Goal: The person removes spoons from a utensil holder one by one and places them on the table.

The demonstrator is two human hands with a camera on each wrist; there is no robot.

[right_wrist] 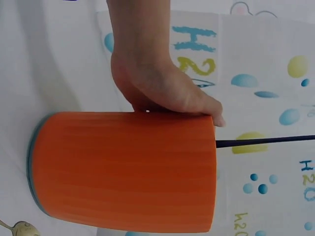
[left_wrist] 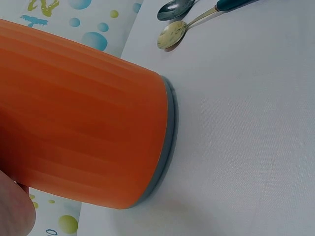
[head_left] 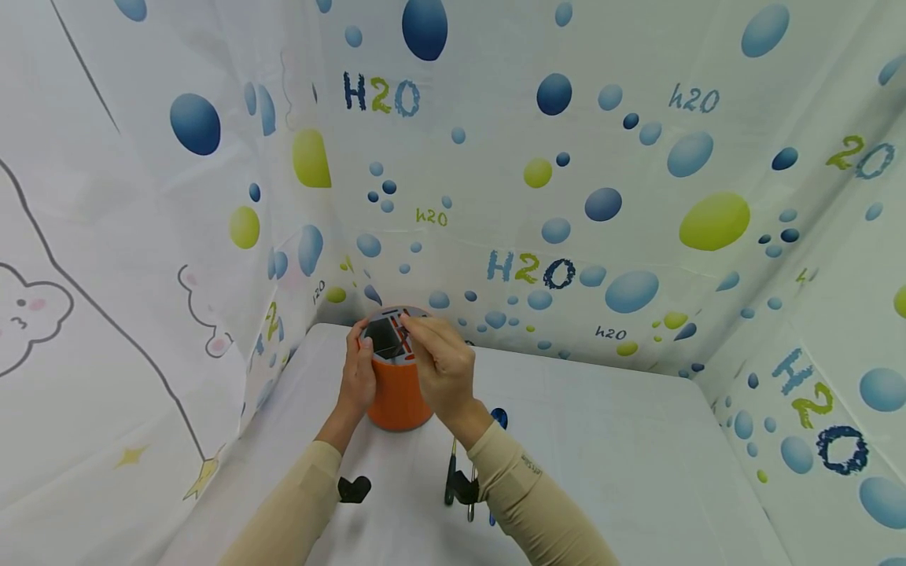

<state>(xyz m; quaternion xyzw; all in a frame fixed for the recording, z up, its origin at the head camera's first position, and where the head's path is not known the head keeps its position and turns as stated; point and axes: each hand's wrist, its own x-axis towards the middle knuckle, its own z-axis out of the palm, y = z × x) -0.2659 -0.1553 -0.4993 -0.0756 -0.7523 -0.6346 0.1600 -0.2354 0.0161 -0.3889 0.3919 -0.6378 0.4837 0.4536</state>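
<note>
An orange ribbed utensil holder with a grey base stands on the white table, near the back left corner. My left hand grips its side just under the rim. My right hand hovers over the holder's mouth with its fingers pinched together. In the right wrist view a thin dark handle sticks out of the mouth. The head view hides what the right fingers pinch. Dividers show inside the top.
Two spoons, one with a teal handle, lie on the table beside the holder. More utensils lie between my forearms. Bubble-print curtains wall in the back and both sides.
</note>
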